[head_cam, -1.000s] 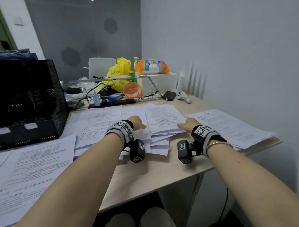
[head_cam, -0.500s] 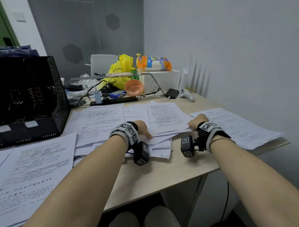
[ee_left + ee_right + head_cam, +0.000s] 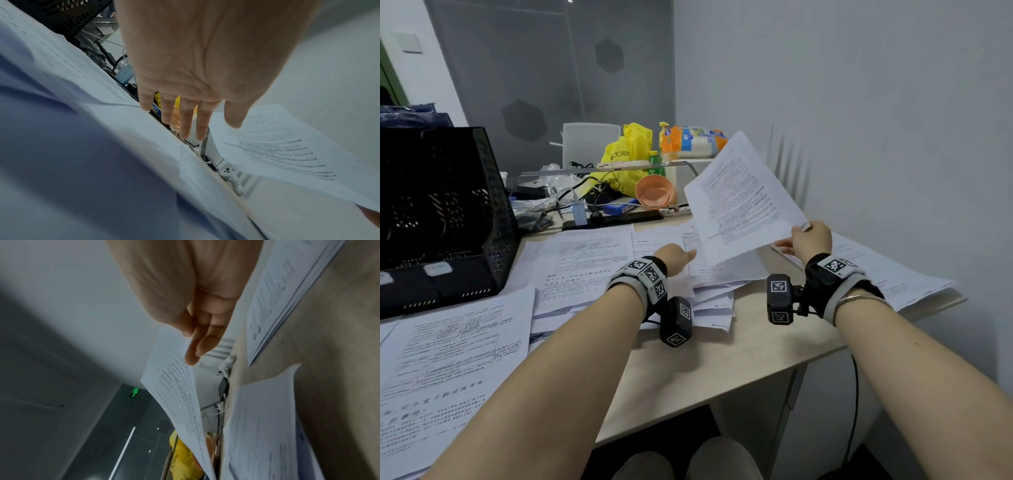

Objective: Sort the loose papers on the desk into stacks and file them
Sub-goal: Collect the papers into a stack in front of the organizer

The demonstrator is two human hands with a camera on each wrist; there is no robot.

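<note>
Printed white papers lie spread over the desk (image 3: pixel 722 363). My right hand (image 3: pixel 808 236) pinches the near right corner of one printed sheet (image 3: pixel 739 198) and holds it tilted up above the middle pile (image 3: pixel 715 274); thumb and fingers (image 3: pixel 197 344) clamp its edge in the right wrist view. My left hand (image 3: pixel 678 255) hovers flat over the middle pile with straight fingers (image 3: pixel 185 120), holding nothing. Another paper stack (image 3: pixel 876 270) lies at the desk's right end, and more sheets (image 3: pixel 448 359) lie at the left.
A black mesh file tray (image 3: pixel 441 212) stands at the back left. Behind the papers are a power strip with cables (image 3: pixel 613 217), an orange bowl (image 3: pixel 654 192), a yellow bag (image 3: pixel 626 154) and a white controller (image 3: pixel 232 178). The wall runs close along the right.
My right hand has lifted one sheet off the middle pile and raised it up and to the right. My left hand has slid slightly forward over the pile.
</note>
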